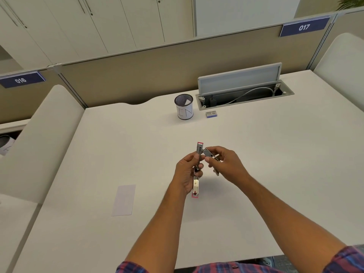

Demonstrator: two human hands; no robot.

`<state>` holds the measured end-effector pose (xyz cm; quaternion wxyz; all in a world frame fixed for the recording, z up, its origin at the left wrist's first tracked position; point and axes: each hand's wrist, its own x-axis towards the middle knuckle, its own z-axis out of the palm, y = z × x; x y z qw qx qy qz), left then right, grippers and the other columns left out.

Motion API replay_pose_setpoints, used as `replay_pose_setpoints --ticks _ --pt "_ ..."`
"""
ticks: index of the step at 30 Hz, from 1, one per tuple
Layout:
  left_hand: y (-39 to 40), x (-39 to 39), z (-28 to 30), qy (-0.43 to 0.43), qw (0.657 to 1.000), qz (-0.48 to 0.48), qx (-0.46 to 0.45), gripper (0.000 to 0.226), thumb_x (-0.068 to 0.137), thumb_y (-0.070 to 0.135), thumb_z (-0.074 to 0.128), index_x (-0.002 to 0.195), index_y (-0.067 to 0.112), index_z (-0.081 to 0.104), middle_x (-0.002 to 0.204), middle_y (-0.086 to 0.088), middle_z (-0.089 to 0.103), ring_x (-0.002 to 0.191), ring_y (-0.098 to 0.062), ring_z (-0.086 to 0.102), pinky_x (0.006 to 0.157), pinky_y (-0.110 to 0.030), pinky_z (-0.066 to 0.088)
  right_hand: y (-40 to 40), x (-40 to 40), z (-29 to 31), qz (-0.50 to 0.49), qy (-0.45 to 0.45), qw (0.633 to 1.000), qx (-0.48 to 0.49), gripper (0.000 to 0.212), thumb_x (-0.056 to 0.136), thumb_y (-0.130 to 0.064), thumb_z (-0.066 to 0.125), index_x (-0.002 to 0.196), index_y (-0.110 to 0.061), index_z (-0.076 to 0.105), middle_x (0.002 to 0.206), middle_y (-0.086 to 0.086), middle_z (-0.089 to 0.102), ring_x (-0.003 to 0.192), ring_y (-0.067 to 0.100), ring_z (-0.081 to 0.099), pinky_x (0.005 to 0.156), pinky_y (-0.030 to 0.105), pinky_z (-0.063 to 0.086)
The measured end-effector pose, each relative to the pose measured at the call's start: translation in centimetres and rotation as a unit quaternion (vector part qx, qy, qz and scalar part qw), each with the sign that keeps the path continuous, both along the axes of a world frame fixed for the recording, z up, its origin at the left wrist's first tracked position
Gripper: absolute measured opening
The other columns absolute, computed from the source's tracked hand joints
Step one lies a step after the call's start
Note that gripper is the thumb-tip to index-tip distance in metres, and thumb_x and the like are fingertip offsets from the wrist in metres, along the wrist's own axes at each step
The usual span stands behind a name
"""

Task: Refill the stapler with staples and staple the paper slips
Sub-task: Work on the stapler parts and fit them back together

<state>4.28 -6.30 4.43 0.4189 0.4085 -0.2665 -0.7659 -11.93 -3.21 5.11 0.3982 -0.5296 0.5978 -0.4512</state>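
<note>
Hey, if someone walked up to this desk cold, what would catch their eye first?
Two bare hands at desk centre: the left hand grips an opened silver-and-pink metal stapler, the right hand pinches its swung-out part. Behind stand a black mesh cup and small blue staple box; a white paper slip lies left.

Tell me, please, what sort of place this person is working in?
Most likely an open-plan office: a desk behind a fabric partition with numbered signs 016 and 017, a cable box set into the desktop, and cabinets beyond.

Above the white desk (256,154), the left hand (187,170) grips an opened pink stapler (197,182) while the right hand (224,162) pinches its metal arm (208,153). A paper slip (124,200) lies near left; a mesh cup (184,107) and staple box (211,114) sit far.
</note>
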Motion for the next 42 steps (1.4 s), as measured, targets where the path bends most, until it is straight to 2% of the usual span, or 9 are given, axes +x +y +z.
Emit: replay_pose_setpoints --ticks 3,9,14,17,22,26,30,35,42 --pt "0.0 0.2 0.0 -0.005 1.0 -0.008 -0.018 0.023 0.1 0.014 0.06 0.12 0.007 0.068 0.094 -0.004 0.073 0.058 -0.011 0.053 0.045 -0.02 0.033 0.4 0.2 0.3 -0.011 0.002 1.0 -0.015 0.024 0.091 -0.029 0.074 0.114 -0.029 0.07 0.095 -0.005 0.072 0.063 0.016 0.068 0.049 0.031 0.056" --pt "0.0 0.3 0.4 -0.045 0.997 -0.012 -0.062 0.029 0.084 0.029 0.075 0.111 0.017 0.077 0.091 -0.001 0.07 0.057 -0.013 0.049 0.047 -0.023 0.031 0.7 0.1 1.1 -0.04 -0.024 0.998 -0.047 0.026 0.088 -0.029 0.077 0.113 -0.036 0.071 0.099 -0.012 0.072 0.063 0.015 0.067 0.048 0.025 0.053" --pt "-0.4 0.8 0.6 -0.068 0.993 -0.01 -0.091 0.039 0.082 0.025 0.076 0.117 0.007 0.073 0.088 -0.002 0.068 0.055 -0.014 0.042 0.047 -0.022 0.028 1.2 -0.3 1.1 -0.036 -0.039 0.997 -0.057 0.032 0.081 -0.025 0.083 0.109 -0.033 0.07 0.094 -0.01 0.074 0.073 0.015 0.068 0.05 0.027 0.053" --pt "-0.3 0.8 0.8 -0.073 0.992 -0.011 -0.104 0.042 0.077 0.025 0.079 0.115 0.007 0.074 0.086 -0.004 0.067 0.053 -0.013 0.042 0.046 -0.022 0.03 1.5 -0.2 1.1 -0.035 -0.045 0.996 -0.065 0.035 0.077 -0.026 0.087 0.105 -0.031 0.067 0.093 -0.007 0.075 0.078 0.015 0.071 0.054 0.028 0.055" --pt "0.0 0.6 0.8 -0.08 0.993 -0.014 -0.089 0.026 0.084 0.022 0.077 0.109 0.015 0.077 0.082 -0.001 0.062 0.055 -0.013 0.042 0.052 -0.025 0.032 1.6 0.3 0.8 -0.044 -0.021 0.994 -0.096 0.031 0.076 -0.033 0.088 0.096 -0.028 0.065 0.093 -0.011 0.075 0.085 0.016 0.072 0.065 0.026 0.057" --pt "0.2 0.4 0.9 -0.068 0.995 -0.017 -0.064 0.017 0.096 0.015 0.065 0.112 0.016 0.07 0.086 0.003 0.064 0.058 -0.012 0.044 0.055 -0.027 0.032 1.7 0.8 0.8 -0.052 0.019 0.988 -0.147 0.025 0.078 -0.028 0.087 0.095 -0.024 0.069 0.092 -0.017 0.074 0.082 0.013 0.071 0.07 0.022 0.057" --pt "0.2 0.4 1.1 -0.03 0.998 -0.027 -0.051 0.022 0.102 0.01 0.05 0.116 0.015 0.065 0.092 0.003 0.065 0.058 -0.011 0.044 0.052 -0.025 0.027 1.6 1.2 1.0 -0.063 0.048 0.98 -0.183 0.02 0.079 -0.015 0.087 0.094 -0.016 0.074 0.09 -0.011 0.075 0.085 0.013 0.071 0.074 0.033 0.057" --pt "0.2 0.2 1.2 -0.013 0.999 -0.024 -0.036 0.029 0.103 0.008 0.046 0.126 0.012 0.063 0.089 0.002 0.07 0.057 -0.011 0.045 0.056 -0.028 0.026 1.7 1.6 1.2 -0.058 0.105 0.963 -0.242 0.021 0.079 -0.004 0.086 0.097 -0.007 0.076 0.093 0.002 0.074 0.085 0.015 0.071 0.076 0.038 0.06" --pt "0.3 0.0 1.2 0.001 0.999 -0.026 -0.027 0.028 0.103 0.006 0.046 0.121 0.011 0.066 0.089 0.001 0.068 0.057 -0.012 0.045 0.051 -0.025 0.03 1.2 1.8 1.5 -0.08 0.18 0.943 -0.27 0.014 0.083 -0.007 0.082 0.095 -0.007 0.075 0.092 0.002 0.07 0.085 0.015 0.066 0.073 0.031 0.056"
